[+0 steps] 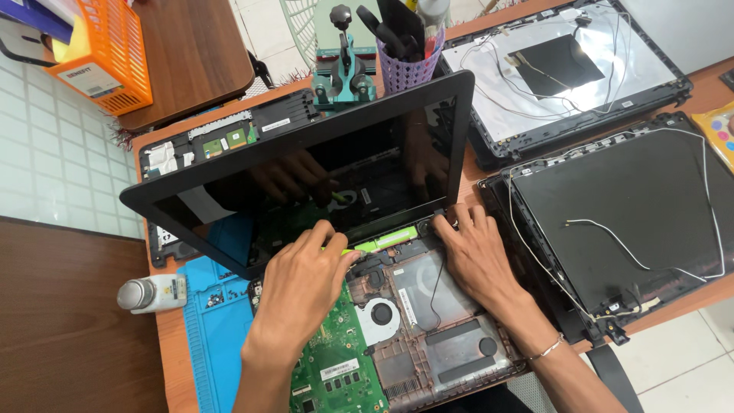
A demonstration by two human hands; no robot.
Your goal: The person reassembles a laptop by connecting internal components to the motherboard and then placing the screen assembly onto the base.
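- The left hand [302,279] rests on the opened laptop base [428,336], fingers curled round a thin yellow-green tool [353,251] whose tip lies at the hinge line.
- The right hand [474,248] lies flat and open on the base, fingertips pressing by the right hinge of the screen panel [306,160].
- That panel stands tilted up from the base, near the middle of the tabletop [172,382].
- The green circuit board [336,359] and fan [380,313] show under the left wrist.
- A blue mat [218,321] lies by the left edge, a grey bottle [153,293] just beside it.
- Two detached screen lids [627,214] fill the right side.
- A purple tool cup [409,69] stands at the far edge.
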